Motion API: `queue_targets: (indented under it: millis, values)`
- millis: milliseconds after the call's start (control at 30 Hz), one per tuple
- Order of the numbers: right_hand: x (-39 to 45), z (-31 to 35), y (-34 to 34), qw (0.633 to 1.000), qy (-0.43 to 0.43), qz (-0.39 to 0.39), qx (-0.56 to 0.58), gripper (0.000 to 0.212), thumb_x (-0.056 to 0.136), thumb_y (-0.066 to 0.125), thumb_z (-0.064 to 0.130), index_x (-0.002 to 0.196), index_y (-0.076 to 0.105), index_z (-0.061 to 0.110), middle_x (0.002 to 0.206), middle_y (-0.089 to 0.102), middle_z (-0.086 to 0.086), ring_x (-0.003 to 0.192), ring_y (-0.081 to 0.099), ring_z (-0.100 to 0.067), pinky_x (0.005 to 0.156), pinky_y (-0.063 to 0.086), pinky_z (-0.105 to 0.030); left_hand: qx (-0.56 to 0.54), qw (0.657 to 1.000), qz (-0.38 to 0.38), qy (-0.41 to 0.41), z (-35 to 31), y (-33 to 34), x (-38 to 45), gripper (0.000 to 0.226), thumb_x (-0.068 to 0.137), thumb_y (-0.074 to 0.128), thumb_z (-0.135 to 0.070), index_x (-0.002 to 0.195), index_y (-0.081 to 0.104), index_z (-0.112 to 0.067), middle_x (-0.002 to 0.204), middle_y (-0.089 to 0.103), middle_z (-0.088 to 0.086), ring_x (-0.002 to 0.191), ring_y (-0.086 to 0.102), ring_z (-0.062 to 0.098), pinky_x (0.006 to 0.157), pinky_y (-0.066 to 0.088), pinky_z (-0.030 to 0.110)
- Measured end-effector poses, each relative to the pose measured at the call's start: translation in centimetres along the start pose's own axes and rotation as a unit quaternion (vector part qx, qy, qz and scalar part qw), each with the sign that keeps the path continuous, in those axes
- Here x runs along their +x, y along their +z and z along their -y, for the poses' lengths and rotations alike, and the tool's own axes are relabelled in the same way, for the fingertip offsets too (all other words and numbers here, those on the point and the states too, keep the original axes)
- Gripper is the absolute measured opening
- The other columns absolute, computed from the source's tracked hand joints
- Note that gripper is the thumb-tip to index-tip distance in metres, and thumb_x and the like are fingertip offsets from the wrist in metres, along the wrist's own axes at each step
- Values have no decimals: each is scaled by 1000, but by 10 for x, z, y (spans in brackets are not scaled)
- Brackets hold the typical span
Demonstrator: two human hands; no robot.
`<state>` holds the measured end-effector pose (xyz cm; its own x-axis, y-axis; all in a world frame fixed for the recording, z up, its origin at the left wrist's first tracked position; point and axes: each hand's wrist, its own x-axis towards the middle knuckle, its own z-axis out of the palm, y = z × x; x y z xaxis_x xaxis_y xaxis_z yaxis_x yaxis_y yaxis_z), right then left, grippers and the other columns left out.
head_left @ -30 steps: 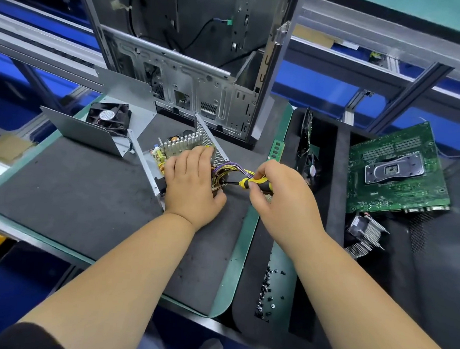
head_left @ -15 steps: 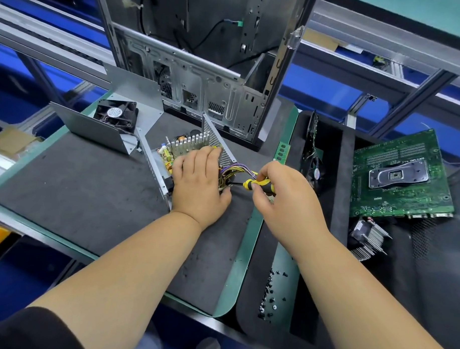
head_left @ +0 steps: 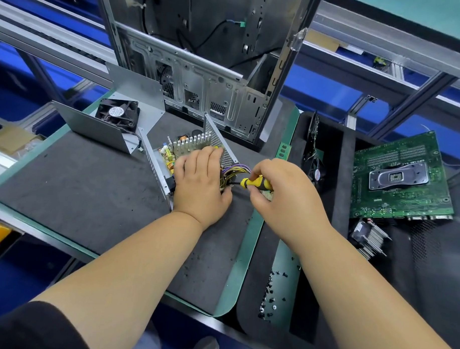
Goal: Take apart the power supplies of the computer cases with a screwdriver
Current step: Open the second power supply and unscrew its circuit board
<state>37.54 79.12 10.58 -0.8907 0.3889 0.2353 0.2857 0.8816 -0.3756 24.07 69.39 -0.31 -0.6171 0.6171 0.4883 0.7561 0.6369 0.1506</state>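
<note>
Head view: two hands work one opened grey metal power supply on the dark-matted desk, before one upright silver computer case. Left hand presses flat on it; right hand grips one yellow-and-black screwdriver.

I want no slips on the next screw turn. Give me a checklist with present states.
1. Left hand steadies the opened power supply: ok.
2. Right hand grips the screwdriver: ok.
3. Tip seated in a screw: cannot tell, hidden behind the left hand.
4. Wire bundle clear of the shaft: not ok, it crowds the shaft.
5. Loose screws kept away from the work: ok.
</note>
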Motion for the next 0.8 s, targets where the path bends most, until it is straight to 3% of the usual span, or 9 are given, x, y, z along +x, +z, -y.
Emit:
queue_targets:
  millis: [167, 333, 467, 533, 700, 800]
  values:
    - [6, 3, -2, 999, 20, 5, 38, 14, 89, 67, 17, 100, 59, 18, 90, 52, 7, 86, 48, -17, 73, 36, -28, 0, 1000, -1, -1, 0, 1, 0, 82, 67, 68, -46, 138, 49, -7, 134, 52, 10, 120, 45, 30, 106, 25, 45]
    - [12, 9, -2, 999, 39, 15, 20, 24, 96, 56, 43, 98, 54, 19, 77, 53, 5, 76, 48, -21, 61, 31, -36, -2, 1000, 5, -5, -2, -1, 0, 81, 67, 67, -44, 137, 50, -7, 133, 53, 10, 119, 46, 30, 106, 26, 46]
    - [14, 11, -2, 1000, 20, 16, 4, 13, 94, 60, 21, 105, 55, 15, 86, 55, 3, 83, 49, -22, 64, 27, -33, -8, 1000, 4, -2, -3, -2, -1, 82, 66, 71, -43, 137, 51, -6, 133, 54, 11, 118, 49, 31, 105, 28, 47]
    - [15, 12, -3, 1000, 14, 21, 0, 23, 87, 61, 12, 109, 54, 13, 95, 52, 2, 90, 48, -23, 71, 32, -33, -10, 1000, -1, -1, -2, -3, 0, 83, 66, 73, -44, 137, 51, -6, 133, 54, 12, 119, 49, 32, 106, 27, 47]
    - [15, 13, -2, 999, 9, 7, -36, 21, 93, 61, 30, 106, 53, 15, 88, 55, 2, 83, 49, -23, 66, 34, -37, -12, 1000, -1, -5, -2, -3, -1, 82, 67, 73, -43, 137, 51, -6, 132, 55, 11, 119, 45, 29, 106, 26, 45]
    - [16, 11, -2, 999, 28, 6, -22, 17, 96, 58, 30, 105, 53, 17, 82, 54, 3, 77, 48, -22, 62, 27, -35, -14, 1000, 3, -3, -2, -3, 0, 82, 67, 71, -44, 137, 50, -6, 133, 54, 10, 119, 44, 28, 106, 27, 45]
